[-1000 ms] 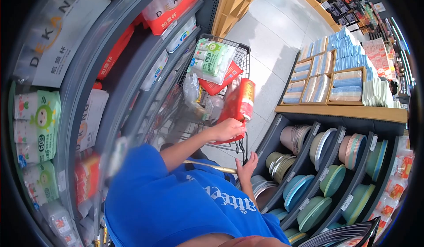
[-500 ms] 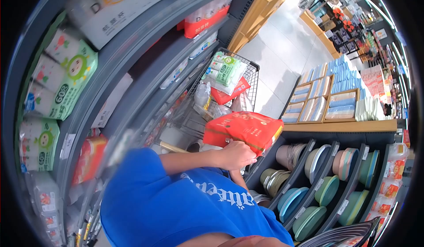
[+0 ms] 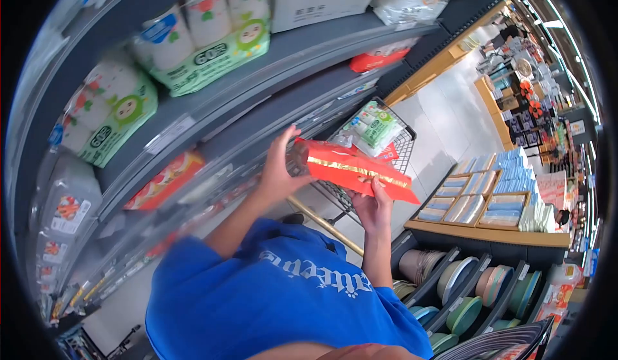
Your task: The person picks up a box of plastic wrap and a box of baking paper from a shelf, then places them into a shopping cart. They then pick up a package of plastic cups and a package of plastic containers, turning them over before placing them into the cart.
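Observation:
A red package [image 3: 357, 168] with a gold band hangs tilted in front of me, above the shopping cart [image 3: 404, 151]. My left hand [image 3: 279, 167] is at its left end, thumb and fingers spread around that end. My right hand [image 3: 373, 209] grips the lower edge towards the right, thumb on the near face and the other fingers partly hidden beneath. In the cart, a green and white pack [image 3: 374, 128] lies on top, with red packaging [image 3: 388, 153] under it.
Grey shelves [image 3: 206, 112] on the left carry green paper-roll packs [image 3: 222, 48] and a white box [image 3: 322, 0]. On the right, bowls [image 3: 463, 315] fill slanted racks below folded towels [image 3: 508, 186]. A pale floor aisle [image 3: 438, 109] runs ahead.
The red package has turned to show its gold band and sits further from my body. My hands, close together before, are now apart at different parts of it. The view has shifted left.

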Demonstrator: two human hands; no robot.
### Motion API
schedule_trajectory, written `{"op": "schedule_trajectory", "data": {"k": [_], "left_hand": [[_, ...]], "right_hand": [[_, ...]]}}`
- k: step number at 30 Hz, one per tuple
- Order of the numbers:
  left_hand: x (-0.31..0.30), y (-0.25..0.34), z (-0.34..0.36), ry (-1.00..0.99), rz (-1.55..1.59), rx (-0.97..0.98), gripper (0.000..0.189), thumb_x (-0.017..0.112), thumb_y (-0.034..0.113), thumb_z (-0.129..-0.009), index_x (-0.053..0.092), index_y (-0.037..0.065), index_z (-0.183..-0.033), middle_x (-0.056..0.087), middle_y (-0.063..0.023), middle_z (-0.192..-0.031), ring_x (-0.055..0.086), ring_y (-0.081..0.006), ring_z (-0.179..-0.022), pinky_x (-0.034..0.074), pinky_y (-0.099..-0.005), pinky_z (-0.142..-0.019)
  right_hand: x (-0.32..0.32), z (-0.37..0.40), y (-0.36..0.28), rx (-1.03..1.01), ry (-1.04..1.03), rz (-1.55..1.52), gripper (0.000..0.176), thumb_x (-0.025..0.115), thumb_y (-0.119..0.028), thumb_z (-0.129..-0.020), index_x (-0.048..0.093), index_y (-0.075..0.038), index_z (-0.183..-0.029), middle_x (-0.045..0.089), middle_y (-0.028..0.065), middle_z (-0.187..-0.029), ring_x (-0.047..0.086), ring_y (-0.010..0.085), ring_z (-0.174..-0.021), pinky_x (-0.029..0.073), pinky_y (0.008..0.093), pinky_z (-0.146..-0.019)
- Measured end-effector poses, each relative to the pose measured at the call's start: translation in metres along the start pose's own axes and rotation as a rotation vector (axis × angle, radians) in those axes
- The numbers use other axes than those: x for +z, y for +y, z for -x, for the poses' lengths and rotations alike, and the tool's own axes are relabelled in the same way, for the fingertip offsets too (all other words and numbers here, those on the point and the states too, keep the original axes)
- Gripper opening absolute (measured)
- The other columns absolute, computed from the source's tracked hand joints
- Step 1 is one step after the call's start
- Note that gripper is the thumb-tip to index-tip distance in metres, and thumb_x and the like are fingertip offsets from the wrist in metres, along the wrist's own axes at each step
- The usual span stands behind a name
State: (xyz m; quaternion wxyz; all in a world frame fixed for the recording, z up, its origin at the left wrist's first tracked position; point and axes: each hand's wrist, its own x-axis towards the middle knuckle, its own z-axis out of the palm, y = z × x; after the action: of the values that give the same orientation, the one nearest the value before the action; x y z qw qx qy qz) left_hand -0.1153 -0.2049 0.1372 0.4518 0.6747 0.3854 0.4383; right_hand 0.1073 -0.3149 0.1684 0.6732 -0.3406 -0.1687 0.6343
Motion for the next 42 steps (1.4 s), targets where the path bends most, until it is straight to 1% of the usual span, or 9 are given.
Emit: {"op": "schedule_trajectory", "data": {"k": [1,3,6,12,22,30,35,39,42], "left_hand": [[-0.009,-0.013,0.004,-0.046,0.05,0.003,0.105,0.092,0.022,-0.063,0.032,0.002,-0.148,0.048,-0.0197,-0.14,0.045,-0.0351,-0.132,0.034,-0.0455,-0.112],[-0.027,-0.035,0.011,-0.129,0.147,0.014,0.109,0.092,0.022,-0.063,0.03,0.002,-0.15,0.05,-0.0186,-0.138,0.047,-0.0336,-0.13,0.035,-0.0445,-0.111],[-0.048,-0.042,0.028,0.049,0.001,0.294,0.082,0.091,0.016,-0.063,0.049,0.004,-0.132,0.055,-0.017,-0.13,0.056,-0.0278,-0.121,0.043,-0.0392,-0.104],[-0.066,-0.062,0.062,0.155,0.224,-0.24,0.062,0.089,0.012,-0.06,0.059,0.007,-0.114,0.062,-0.0101,-0.112,0.059,-0.0272,-0.11,0.048,-0.0348,-0.093],[-0.119,-0.075,0.044,0.55,-0.355,0.397,0.061,0.087,0.023,-0.068,0.056,0.006,-0.118,0.062,-0.0137,-0.123,0.057,-0.0335,-0.114,0.041,-0.0478,-0.1],[-0.113,-0.156,0.052,0.597,-0.08,-0.149,0.048,0.078,0.016,-0.081,0.055,0.0,-0.12,0.058,-0.016,-0.122,0.055,-0.0317,-0.114,0.042,-0.0425,-0.1],[-0.112,-0.138,0.031,0.705,-0.162,-0.225,0.051,0.073,0.015,-0.086,0.048,-0.004,-0.127,0.054,-0.0195,-0.125,0.051,-0.0318,-0.12,0.036,-0.0409,-0.106],[-0.104,-0.143,0.018,0.802,-0.235,-0.226,0.05,0.072,0.016,-0.089,0.048,-0.007,-0.126,0.052,-0.0222,-0.123,0.048,-0.0335,-0.119,0.032,-0.0422,-0.108],[-0.099,-0.144,0.013,0.858,-0.272,-0.184,0.047,0.071,0.015,-0.091,0.048,-0.008,-0.125,0.052,-0.0212,-0.122,0.05,-0.032,-0.115,0.034,-0.0425,-0.106]], "right_hand": [[0.02,-0.003,0.003,0.016,0.003,0.05,0.034,0.048,-0.027,-0.103,0.063,-0.002,-0.086,0.066,0.0127,-0.096,0.064,0.0277,-0.098,0.05,0.0481,-0.093],[0.034,-0.005,0.015,0.109,-0.084,-0.01,0.031,0.049,-0.026,-0.103,0.061,0.001,-0.098,0.067,0.014,-0.097,0.065,0.0285,-0.096,0.052,0.0456,-0.089],[0.068,-0.01,0.03,0.205,-0.175,0.032,0.032,0.05,-0.026,-0.102,0.06,0.005,-0.107,0.068,0.0163,-0.097,0.067,0.0307,-0.09,0.053,0.044,-0.085],[0.085,-0.028,0.075,0.3,-0.186,0.025,0.035,0.052,-0.03,-0.102,0.063,0.004,-0.098,0.067,0.0211,-0.096,0.066,0.0336,-0.089,0.053,0.0437,-0.086],[0.093,-0.041,0.087,0.283,-0.353,0.262,0.031,0.06,-0.026,-0.097,0.058,0.0,-0.114,0.066,0.0151,-0.111,0.064,0.027,-0.106,0.051,0.0419,-0.092],[0.049,-0.032,0.097,0.349,-0.185,0.338,0.024,0.058,-0.022,-0.099,0.059,-0.001,-0.11,0.067,0.0137,-0.104,0.066,0.0218,-0.096,0.052,0.0357,-0.089],[-0.004,-0.025,0.108,0.266,-0.034,0.864,0.025,0.063,-0.024,-0.096,0.06,-0.003,-0.109,0.069,0.0124,-0.101,0.068,0.0244,-0.093,0.053,0.0358,-0.086],[-0.027,0.003,0.097,0.058,-0.268,2.049,0.045,0.075,-0.029,-0.082,0.061,-0.007,-0.119,0.065,0.0154,-0.11,0.063,0.0382,-0.104,0.052,0.0444,-0.09],[-0.074,0.029,0.096,0.623,-0.294,1.853,0.054,0.078,-0.03,-0.079,0.06,-0.005,-0.123,0.062,0.0171,-0.119,0.062,0.0376,-0.108,0.049,0.0436,-0.095]]}}
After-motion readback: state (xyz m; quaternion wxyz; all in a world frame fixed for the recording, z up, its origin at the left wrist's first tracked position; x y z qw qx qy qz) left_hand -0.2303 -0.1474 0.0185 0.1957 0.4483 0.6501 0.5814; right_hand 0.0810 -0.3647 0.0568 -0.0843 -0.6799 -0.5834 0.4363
